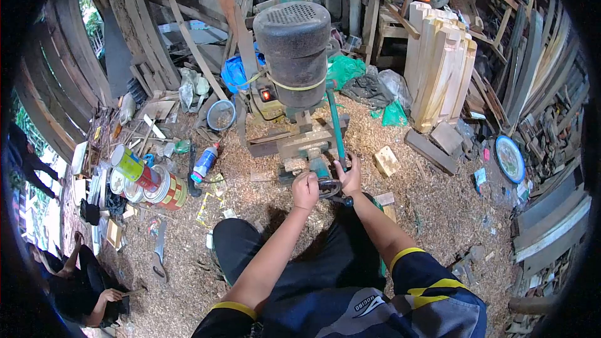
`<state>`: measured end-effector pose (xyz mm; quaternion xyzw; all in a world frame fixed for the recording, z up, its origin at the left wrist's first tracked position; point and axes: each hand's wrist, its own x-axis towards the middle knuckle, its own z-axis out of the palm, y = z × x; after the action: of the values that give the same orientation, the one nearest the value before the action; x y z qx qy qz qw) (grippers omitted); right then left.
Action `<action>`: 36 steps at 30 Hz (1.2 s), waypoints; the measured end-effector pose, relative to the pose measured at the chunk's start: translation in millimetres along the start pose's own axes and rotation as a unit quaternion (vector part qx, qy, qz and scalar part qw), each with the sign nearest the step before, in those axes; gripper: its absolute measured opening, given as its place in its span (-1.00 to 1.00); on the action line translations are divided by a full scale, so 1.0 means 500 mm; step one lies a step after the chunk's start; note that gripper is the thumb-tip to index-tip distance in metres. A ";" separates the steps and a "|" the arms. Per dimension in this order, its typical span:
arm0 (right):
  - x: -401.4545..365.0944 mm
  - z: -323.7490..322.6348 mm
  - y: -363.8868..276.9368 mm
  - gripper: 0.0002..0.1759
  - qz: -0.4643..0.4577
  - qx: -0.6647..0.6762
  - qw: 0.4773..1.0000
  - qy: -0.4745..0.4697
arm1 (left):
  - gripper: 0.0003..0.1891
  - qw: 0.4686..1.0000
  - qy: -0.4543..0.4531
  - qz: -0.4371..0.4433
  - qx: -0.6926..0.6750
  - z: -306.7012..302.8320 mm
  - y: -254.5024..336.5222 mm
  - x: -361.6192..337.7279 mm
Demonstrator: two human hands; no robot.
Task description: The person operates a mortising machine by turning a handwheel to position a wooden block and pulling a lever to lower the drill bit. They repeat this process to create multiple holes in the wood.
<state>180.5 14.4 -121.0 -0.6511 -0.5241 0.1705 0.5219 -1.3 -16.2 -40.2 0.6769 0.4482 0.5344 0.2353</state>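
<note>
A wood-boring machine stands in front of me, with a big dark cylindrical motor (292,50) on top. A green lever (337,126) slopes down its right side. Low at the front is a dark metal handwheel (328,189). My left hand (306,190) is closed at the wheel's left rim. My right hand (351,176) is at the right rim, thumb apart from the fingers, close beside the lever's lower end; its grip is partly hidden. A black knob (349,201) shows below my right wrist. Behind the wheel, a wood piece (295,164) lies in the machine's clamp area.
Shavings cover the ground. A wood block (387,161) and a dark beam (431,151) lie to the right, before stacked cut posts (437,69). Paint buckets (166,189), a spray can (205,162) and a handsaw (159,253) are left. Another person (78,288) sits lower left.
</note>
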 end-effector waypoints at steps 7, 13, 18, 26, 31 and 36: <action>0.001 -0.004 0.028 -0.14 -0.005 -0.002 0.999 -0.049 | -0.59 0.998 0.024 -0.023 0.055 0.001 0.004 -0.013; -0.012 -0.138 -0.136 0.11 0.086 0.034 0.983 -0.161 | -0.54 0.996 0.014 -0.046 0.071 0.008 -0.014 -0.021; 0.041 -0.299 -0.357 0.04 0.024 0.054 0.975 -0.212 | -0.44 0.992 -0.003 -0.086 0.087 0.008 -0.008 -0.021; 0.290 -0.428 -0.741 -0.41 -0.147 0.438 0.857 -0.230 | -0.39 0.991 -0.067 -0.103 0.053 -0.007 -0.015 -0.012; 0.308 -0.385 -0.752 -0.36 -0.235 0.458 0.844 -0.152 | -0.44 0.996 -0.022 -0.061 0.060 0.006 -0.033 -0.014; 0.247 -0.333 -0.614 -0.23 -0.135 0.429 0.888 -0.099 | -0.50 0.993 0.008 -0.062 0.096 0.015 -0.027 -0.020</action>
<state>202.1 8.5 248.7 -0.2665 -0.5317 0.3700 0.7137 0.5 -17.2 -58.6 0.6627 0.5407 0.4788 0.1981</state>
